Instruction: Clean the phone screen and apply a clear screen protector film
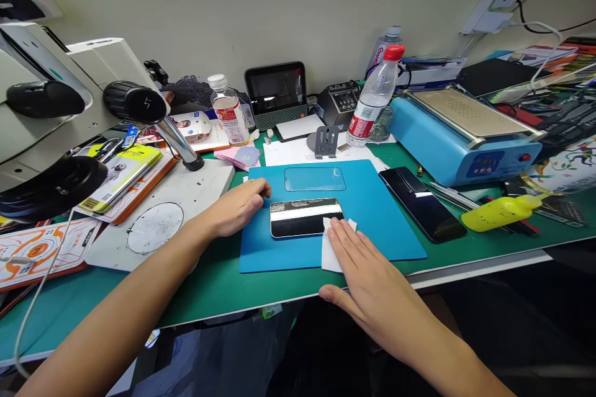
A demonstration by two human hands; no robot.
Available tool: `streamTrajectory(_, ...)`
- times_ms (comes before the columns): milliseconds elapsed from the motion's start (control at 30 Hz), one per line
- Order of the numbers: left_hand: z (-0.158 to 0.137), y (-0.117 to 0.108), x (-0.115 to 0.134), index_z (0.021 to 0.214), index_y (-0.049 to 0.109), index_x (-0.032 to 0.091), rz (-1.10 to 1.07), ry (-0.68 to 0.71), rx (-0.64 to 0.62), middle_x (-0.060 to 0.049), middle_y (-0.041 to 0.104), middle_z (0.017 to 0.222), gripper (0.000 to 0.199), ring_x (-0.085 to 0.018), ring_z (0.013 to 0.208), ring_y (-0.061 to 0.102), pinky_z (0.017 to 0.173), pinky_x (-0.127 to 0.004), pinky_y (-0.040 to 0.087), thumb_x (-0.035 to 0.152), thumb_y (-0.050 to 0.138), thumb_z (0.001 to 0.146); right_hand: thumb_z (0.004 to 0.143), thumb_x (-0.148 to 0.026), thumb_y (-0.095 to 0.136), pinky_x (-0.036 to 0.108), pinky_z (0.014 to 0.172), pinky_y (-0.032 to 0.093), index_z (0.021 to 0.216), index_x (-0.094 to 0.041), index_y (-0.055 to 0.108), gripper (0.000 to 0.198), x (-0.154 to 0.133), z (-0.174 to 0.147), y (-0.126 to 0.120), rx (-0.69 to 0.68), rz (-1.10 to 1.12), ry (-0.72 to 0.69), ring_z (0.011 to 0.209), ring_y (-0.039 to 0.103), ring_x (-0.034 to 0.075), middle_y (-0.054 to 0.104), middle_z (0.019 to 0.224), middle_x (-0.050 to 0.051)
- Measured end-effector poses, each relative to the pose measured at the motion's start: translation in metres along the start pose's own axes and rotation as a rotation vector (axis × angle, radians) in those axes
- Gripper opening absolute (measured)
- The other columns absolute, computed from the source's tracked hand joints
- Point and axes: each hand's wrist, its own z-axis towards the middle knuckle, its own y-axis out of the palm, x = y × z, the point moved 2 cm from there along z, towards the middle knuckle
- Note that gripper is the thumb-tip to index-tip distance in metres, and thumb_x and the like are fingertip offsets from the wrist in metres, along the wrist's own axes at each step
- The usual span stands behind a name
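Note:
A smartphone (298,218) lies flat on the blue mat (279,254), its dark glossy screen up and a bright reflection across it. My right hand (372,273) presses a white wipe (331,259) with its flat fingers against the phone's right end; the thumb sticks out to the side. Resting at the mat's left edge, my left hand (242,203) is loosely curled, apart from the phone, and no object shows in it. Behind the phone, a clear screen protector (314,178) with a black border lies on the mat.
Right of the mat lie a dark phone (421,205), a yellow squeeze bottle (496,212) and a blue heating-plate machine (460,130). Behind stand two plastic bottles, a small phone stand (326,141) and a display (275,90). A microscope (51,111) looms at left above boxes.

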Motion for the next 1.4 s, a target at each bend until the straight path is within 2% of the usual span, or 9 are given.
streamTrajectory(233,0.000,0.000,0.000,0.100,0.052,0.020,-0.004,-0.020,0.010,-0.007,0.060,0.094,0.081,-0.023,0.082,0.051,0.077,-0.041,0.043,0.084,0.003,0.092,0.101,-0.070,0.034,0.056,0.127,0.030,0.164,-0.005,0.024,0.091,0.019,0.036,-0.010,-0.101,0.104,0.077,0.159,0.020,0.033,0.023,0.171,0.020)
streamTrajectory(400,-0.001,0.000,-0.001,0.101,0.051,0.020,0.002,-0.014,0.010,-0.007,0.060,0.094,0.080,-0.023,0.083,0.051,0.077,-0.041,0.043,0.084,0.003,0.092,0.100,-0.073,0.029,0.056,0.127,0.027,0.165,-0.009,0.024,0.092,0.026,0.057,-0.013,-0.084,0.141,0.118,0.160,0.019,0.033,0.025,0.171,0.020)
streamTrajectory(567,-0.001,0.000,-0.001,0.099,0.052,0.020,-0.010,-0.020,0.017,-0.007,0.060,0.094,0.083,-0.023,0.082,0.051,0.076,-0.040,0.043,0.086,0.002,0.090,0.100,-0.071,0.034,0.056,0.127,0.029,0.163,-0.003,0.028,0.093,0.021,0.035,-0.010,-0.078,0.070,0.156,0.159,0.022,0.035,0.026,0.170,0.021)
streamTrajectory(733,0.001,0.000,0.001,0.098,0.052,0.020,-0.027,-0.023,0.006,-0.006,0.058,0.091,0.082,-0.023,0.080,0.049,0.075,-0.040,0.041,0.087,0.005,0.090,0.100,-0.070,0.037,0.058,0.124,0.036,0.164,-0.006,0.026,0.091,0.016,0.005,-0.011,-0.069,0.006,0.125,0.158,0.025,0.035,0.025,0.170,0.016)
streamTrajectory(900,0.001,0.001,0.000,0.100,0.051,0.020,-0.024,-0.022,0.000,-0.007,0.058,0.093,0.078,-0.023,0.082,0.049,0.076,-0.039,0.039,0.083,0.005,0.094,0.099,-0.072,0.038,0.057,0.121,0.040,0.162,-0.004,0.032,0.093,0.010,-0.001,-0.008,-0.018,-0.046,0.091,0.155,0.031,0.037,0.031,0.167,0.019)
streamTrajectory(1033,0.001,0.002,0.000,0.100,0.051,0.020,-0.021,-0.019,-0.003,-0.007,0.058,0.093,0.078,-0.023,0.082,0.049,0.076,-0.039,0.039,0.083,0.005,0.094,0.097,-0.075,0.037,0.059,0.119,0.043,0.157,0.000,0.040,0.096,-0.006,0.002,0.001,0.068,-0.105,0.079,0.153,0.035,0.040,0.035,0.164,0.025)
streamTrajectory(1200,0.002,0.001,-0.001,0.099,0.052,0.019,-0.021,-0.026,0.002,-0.007,0.058,0.093,0.082,-0.023,0.081,0.048,0.075,-0.039,0.039,0.086,0.004,0.091,0.094,-0.076,0.044,0.054,0.117,0.046,0.153,0.008,0.043,0.103,-0.045,0.018,0.011,0.113,-0.119,0.014,0.148,0.043,0.043,0.039,0.160,0.031)
streamTrajectory(1300,0.002,0.001,-0.001,0.098,0.051,0.020,-0.019,-0.020,0.011,-0.007,0.058,0.093,0.085,-0.023,0.081,0.049,0.076,-0.040,0.039,0.088,0.001,0.088,0.093,-0.076,0.044,0.053,0.120,0.043,0.153,0.008,0.042,0.103,-0.066,0.039,0.017,0.087,-0.052,0.015,0.151,0.038,0.043,0.036,0.161,0.032)
streamTrajectory(1400,0.001,0.002,-0.001,0.099,0.050,0.020,-0.024,-0.016,0.010,-0.006,0.058,0.093,0.085,-0.023,0.082,0.050,0.076,-0.040,0.040,0.088,0.000,0.088,0.092,-0.077,0.046,0.052,0.125,0.034,0.156,0.008,0.037,0.107,-0.081,0.065,0.021,0.044,0.019,-0.029,0.155,0.030,0.040,0.031,0.164,0.030)
